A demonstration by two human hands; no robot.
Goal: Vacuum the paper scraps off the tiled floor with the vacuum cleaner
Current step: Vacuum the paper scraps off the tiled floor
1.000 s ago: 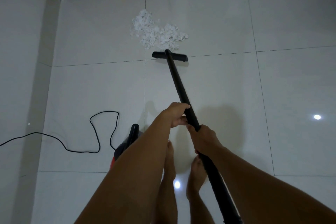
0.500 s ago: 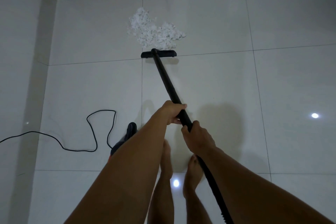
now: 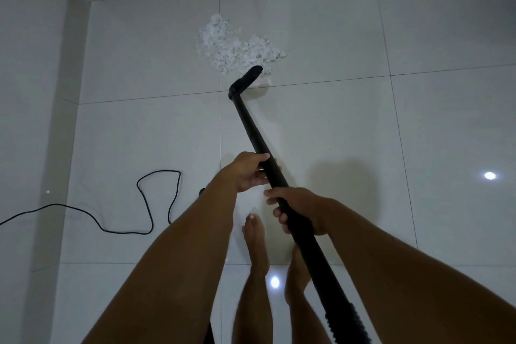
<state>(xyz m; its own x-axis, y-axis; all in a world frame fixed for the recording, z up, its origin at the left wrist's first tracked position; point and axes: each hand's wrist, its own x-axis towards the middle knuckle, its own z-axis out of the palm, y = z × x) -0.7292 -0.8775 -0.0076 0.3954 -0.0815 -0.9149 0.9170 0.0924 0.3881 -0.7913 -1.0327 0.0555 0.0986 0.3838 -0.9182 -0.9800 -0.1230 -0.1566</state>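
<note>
Clearly the rigid wand (image 3: 252, 131) steers easily: left hand (image 3: 249, 172) and right hand (image 3: 300, 211) both wrapped mid-shaft; paper scraps (image 3: 234, 49) look featherlight, nozzle (image 3: 245, 81) touching them.

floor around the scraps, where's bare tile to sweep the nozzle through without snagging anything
Bare tile lies right of the paper scraps, past the nozzle, out to the light glare. Also bare: between the scraps and the left wall. It is crowded at lower left, where the power cord loops, and around the bare feet.
</note>
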